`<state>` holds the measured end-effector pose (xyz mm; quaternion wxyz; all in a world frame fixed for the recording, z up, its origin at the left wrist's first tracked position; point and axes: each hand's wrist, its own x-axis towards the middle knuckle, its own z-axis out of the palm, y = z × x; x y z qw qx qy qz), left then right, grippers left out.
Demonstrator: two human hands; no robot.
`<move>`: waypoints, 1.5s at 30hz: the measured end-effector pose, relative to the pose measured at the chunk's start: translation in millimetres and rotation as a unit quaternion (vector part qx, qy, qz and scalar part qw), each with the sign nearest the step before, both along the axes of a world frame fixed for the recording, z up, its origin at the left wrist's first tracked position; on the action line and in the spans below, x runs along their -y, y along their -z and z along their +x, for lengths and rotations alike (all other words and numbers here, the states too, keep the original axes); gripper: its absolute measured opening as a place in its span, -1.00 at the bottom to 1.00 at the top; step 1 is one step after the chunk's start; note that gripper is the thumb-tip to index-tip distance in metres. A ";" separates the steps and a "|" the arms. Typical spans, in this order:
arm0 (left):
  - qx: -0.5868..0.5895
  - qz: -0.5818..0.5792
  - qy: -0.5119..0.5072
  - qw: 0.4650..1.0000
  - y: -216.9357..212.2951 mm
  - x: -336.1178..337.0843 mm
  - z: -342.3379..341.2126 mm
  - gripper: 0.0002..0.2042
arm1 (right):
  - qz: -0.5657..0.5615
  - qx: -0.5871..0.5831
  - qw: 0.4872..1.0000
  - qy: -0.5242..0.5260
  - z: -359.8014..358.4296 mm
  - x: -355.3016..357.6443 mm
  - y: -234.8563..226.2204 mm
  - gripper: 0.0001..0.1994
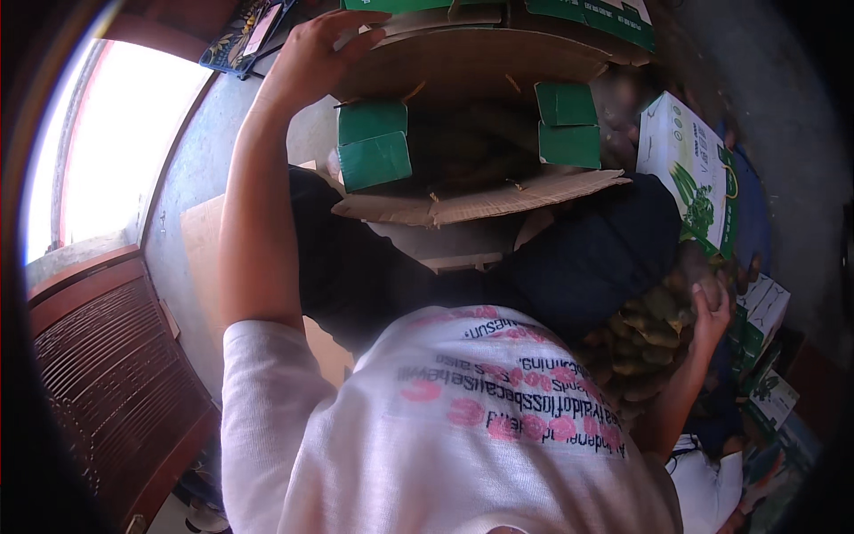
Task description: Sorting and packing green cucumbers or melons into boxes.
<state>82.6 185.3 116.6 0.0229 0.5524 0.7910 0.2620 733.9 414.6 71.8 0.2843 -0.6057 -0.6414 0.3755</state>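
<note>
An upright cardboard box [480,198] stands between my knees with its flaps spread, green side flaps [374,147] showing left and right. Long brownish produce lies in its shadowed inside, too dark to name. At the box's far left corner is my left hand [327,55], thumb and fingers apart, beside the raised far flap [471,67]. Down by my right thigh, my right hand [710,310] reaches to a heap of oblong brownish-green produce [654,325], perhaps tubers. Its fingers look spread at the heap's edge, and nothing plainly shows in them.
A white-and-green printed carton [685,169] stands right of the box. More cartons [767,311] sit farther right. Green-and-brown cardboard [592,20] lies beyond the box. On the left are a brown slatted wooden panel [116,356], a bright doorway [124,133] and flat cardboard [203,249].
</note>
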 end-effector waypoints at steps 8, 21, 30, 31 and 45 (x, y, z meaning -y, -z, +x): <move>0.004 -0.064 0.000 0.998 18.4 -5.0 9.2 -0.72 | 0.053 0.009 0.931 -0.361 -227.9 13.5 -119.0 -0.37; 0.003 -0.053 0.020 0.998 22.8 -4.4 -1.7 -0.77 | 0.117 0.213 0.739 -0.629 -404.6 58.1 9.0 -0.41; -0.016 -0.044 -0.012 0.999 32.7 -7.7 -3.0 -0.78 | 0.153 -0.202 0.943 -0.214 -230.7 -3.8 -60.1 -0.66; -0.016 -0.010 0.026 0.999 29.7 -12.6 -2.2 -0.78 | 0.172 -0.184 0.959 -0.127 -195.3 -12.9 -50.4 -0.68; 0.058 -0.026 -0.088 0.994 13.2 -6.1 -44.0 -0.50 | -0.260 0.162 0.938 -0.160 146.3 212.6 404.2 -0.66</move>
